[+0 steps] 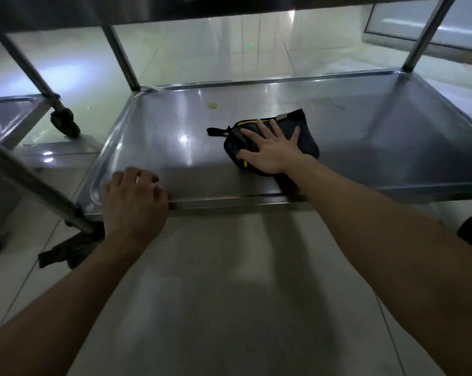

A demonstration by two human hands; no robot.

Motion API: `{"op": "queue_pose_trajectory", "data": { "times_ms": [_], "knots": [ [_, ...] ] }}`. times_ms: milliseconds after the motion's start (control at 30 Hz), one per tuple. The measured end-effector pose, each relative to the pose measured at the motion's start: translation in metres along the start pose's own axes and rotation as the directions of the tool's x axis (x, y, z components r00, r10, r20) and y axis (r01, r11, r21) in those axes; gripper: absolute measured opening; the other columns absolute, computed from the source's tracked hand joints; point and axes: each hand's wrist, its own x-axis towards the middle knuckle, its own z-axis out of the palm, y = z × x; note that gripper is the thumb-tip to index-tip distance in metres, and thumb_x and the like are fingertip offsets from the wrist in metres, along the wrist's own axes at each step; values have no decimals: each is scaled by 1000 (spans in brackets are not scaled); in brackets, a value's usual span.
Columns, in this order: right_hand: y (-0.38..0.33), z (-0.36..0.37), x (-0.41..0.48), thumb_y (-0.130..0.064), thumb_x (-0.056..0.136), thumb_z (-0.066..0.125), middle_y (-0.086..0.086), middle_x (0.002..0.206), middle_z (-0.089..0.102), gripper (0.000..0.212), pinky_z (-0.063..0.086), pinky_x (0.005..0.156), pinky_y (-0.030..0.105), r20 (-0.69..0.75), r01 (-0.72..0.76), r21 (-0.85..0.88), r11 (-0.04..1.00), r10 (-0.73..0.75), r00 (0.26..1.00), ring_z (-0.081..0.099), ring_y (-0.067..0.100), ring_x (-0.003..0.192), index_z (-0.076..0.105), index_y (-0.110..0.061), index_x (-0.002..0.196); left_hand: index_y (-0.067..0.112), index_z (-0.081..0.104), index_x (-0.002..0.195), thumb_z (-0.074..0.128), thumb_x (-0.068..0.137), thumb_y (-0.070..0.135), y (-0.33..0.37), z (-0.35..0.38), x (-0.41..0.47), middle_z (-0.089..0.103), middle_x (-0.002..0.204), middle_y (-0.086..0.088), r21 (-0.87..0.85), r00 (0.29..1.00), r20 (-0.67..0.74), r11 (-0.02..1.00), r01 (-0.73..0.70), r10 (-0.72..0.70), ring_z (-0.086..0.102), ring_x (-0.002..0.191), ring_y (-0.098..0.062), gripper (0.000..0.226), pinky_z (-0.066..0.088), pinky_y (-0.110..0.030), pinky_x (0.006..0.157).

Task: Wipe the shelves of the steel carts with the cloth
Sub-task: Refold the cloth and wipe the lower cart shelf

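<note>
We see the right hand [270,151] pressing straight, spread fingers [264,128] flat on the dark cloth [305,131] mid-shelf [392,137], a yellowish spot [212,105] lying far-left of it, while the left hand [134,202] curls over the near rim.

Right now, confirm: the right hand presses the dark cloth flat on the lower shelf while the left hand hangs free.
No: the head view shows the left hand gripping the front rim, not hanging free; the right hand presses the dark cloth flat on the lower shelf.
</note>
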Motion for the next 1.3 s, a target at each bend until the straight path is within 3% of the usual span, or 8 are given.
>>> {"op": "queue_pose_trajectory", "data": {
  "times_ms": [267,433,800,867,967,1067,1167,1300],
  "knots": [
    [-84,14,40,-93,82,22,-9,180,-12,94,-17,117,80,31,81,-19,997,-80,996,-18,23,165,8,-56,166,26,70,116,28,105,44,-47,-1,-12,64,122,-3,-79,993,108,996,-46,54,57,113,-29,47,50,-53,97],
    [-153,25,70,-93,81,22,-8,180,-12,95,-20,116,80,54,153,-20,988,-152,987,-19,24,165,6,-56,166,26,63,129,47,108,45,-65,-2,-16,67,127,1,-150,980,91,975,-163,178,60,112,-22,32,52,-46,97],
    [-182,50,15,-88,86,25,-18,179,-3,79,-22,121,71,44,303,-12,953,-303,952,-14,10,165,10,-66,160,15,64,101,73,99,29,-84,-6,-19,65,99,-3,-283,973,7,933,-221,232,61,96,-26,17,50,-41,85],
    [-170,54,-10,-88,87,24,-21,179,-2,77,-22,123,68,33,303,-7,953,-303,952,-13,6,164,11,-66,160,12,64,105,78,95,27,-91,-7,-32,62,101,-6,-293,964,-206,930,-223,167,59,95,-27,22,49,-42,85],
    [-159,54,-36,-90,87,24,-22,178,-4,78,-22,124,66,43,295,20,955,-295,954,-15,4,163,12,-66,161,9,55,116,74,100,31,-109,-11,-43,53,107,-10,-428,864,-468,903,-38,-185,52,98,-29,34,46,-45,86],
    [-164,53,-47,-91,86,22,-20,179,-8,80,-23,123,69,73,274,4,962,-274,959,-19,8,163,8,-68,161,5,51,135,64,107,37,-128,-14,-35,57,124,-12,-623,882,-309,776,95,-356,58,112,-25,45,50,-44,97],
    [-186,59,-42,-91,85,23,-17,179,-10,80,-25,119,72,72,253,3,968,-252,965,-21,12,164,7,-68,160,23,48,118,55,110,39,-135,-13,-29,65,94,7,-734,955,-86,666,133,-286,65,81,-5,18,52,-39,66],
    [-226,66,-3,-96,79,23,-14,180,-12,86,-25,116,77,66,227,-16,974,-225,972,-21,18,164,5,-69,159,25,45,110,57,110,37,-139,-6,-27,61,85,8,-737,955,-107,667,111,-278,62,75,-9,17,46,-33,57]
  ]
}}
